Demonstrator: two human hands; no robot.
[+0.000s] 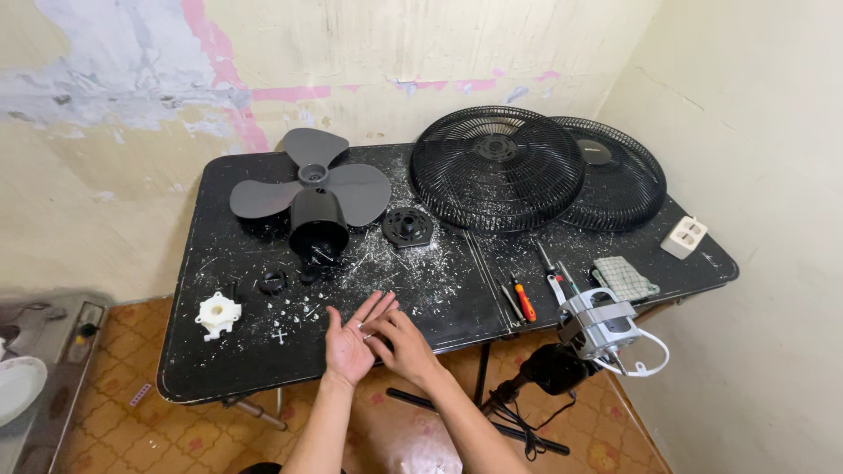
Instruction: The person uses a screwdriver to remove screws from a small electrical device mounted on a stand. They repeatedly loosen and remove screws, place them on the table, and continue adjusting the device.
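Nearest me, my open left hand [349,344], palm up, touches my right hand [404,344], whose grip I cannot tell, above the scratched black folding table [439,290].

Single head-worn view, looking steeply down from above at the black table [219,369], moderately near, facing the wall corner

- You have no packages, signs or screens in view.
- Labels: one possible item only. The rear fan guard [615,171], black and round, leaning at the right back of the worktop [439,298] behind the front fan guard [496,167], carries a small dark round centre badge [595,151] with a pale mark across it; too small for you to make out more.
- The front fan guard's centre hub is plain black, with no label you can tell.
- The white block [684,237] at the worktop's right edge shows no label you could tell.
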